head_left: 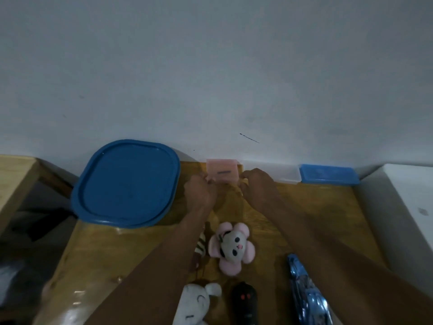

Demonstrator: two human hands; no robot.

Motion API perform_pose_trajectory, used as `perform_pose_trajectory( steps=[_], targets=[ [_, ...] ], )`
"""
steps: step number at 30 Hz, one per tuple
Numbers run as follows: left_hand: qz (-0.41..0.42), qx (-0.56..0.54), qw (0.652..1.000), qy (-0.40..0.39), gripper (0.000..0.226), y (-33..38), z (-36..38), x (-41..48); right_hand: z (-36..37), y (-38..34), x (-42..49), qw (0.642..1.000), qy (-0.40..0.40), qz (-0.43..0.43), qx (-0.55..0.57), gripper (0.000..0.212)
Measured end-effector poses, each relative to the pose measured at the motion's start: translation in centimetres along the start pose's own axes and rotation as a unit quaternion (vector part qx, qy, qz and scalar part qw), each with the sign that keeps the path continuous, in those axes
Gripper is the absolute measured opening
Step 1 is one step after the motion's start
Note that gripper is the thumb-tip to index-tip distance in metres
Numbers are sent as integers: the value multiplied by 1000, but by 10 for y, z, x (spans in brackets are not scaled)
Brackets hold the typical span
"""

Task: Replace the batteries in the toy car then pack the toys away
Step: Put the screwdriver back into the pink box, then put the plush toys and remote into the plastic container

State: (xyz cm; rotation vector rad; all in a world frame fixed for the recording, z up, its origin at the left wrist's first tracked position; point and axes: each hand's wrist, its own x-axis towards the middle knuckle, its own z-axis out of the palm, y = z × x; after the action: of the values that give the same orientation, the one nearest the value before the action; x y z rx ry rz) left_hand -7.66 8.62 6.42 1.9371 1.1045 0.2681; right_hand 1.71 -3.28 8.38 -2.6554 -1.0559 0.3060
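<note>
Left hand (200, 191) and right hand (256, 184) gripped pink plastic box (222, 171) by its sides; should probably pry lid evenly, gently.

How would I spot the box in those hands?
Follow the white wall down to the wooden table. There, between the big blue lid and a small blue box, the left hand and right hand hold the pink box. Its neighbours are blue.

The picture's bottom edge cuts off the shiny blue toy car (307, 299), the black remote control (244, 301) and the white plush toy (196, 306). A small striped toy (201, 246) is half hidden behind the left forearm. The lower edge of the pink translucent plastic box (222, 168) is hidden behind the left hand (200, 191) and right hand (256, 181) gripping it; its dark marking is unreadable.
</note>
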Motion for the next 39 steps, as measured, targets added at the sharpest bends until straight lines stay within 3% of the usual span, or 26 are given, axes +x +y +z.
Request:
perform_pose_trajectory(
  steps=[7,15,22,28,34,39],
  targets=[
    [69,13,996,61,24,15,-40,-64,-23,-20,-53,997,29,-7,69,31],
    [58,37,986,152,33,-18,-123,-124,-20,-77,-100,986,30,-27,165,37],
    [22,91,980,176,38,-56,-199,-97,-5,-132,-84,983,22,-27,178,17],
    [12,125,984,123,40,-92,-233,-24,31,-169,-34,979,-11,91,181,30],
    [-31,194,980,-42,67,-112,-251,49,54,-194,1,956,-24,181,228,38],
    [-31,231,967,-102,80,-116,-246,76,54,-206,19,963,-39,220,148,36]
  ],
)
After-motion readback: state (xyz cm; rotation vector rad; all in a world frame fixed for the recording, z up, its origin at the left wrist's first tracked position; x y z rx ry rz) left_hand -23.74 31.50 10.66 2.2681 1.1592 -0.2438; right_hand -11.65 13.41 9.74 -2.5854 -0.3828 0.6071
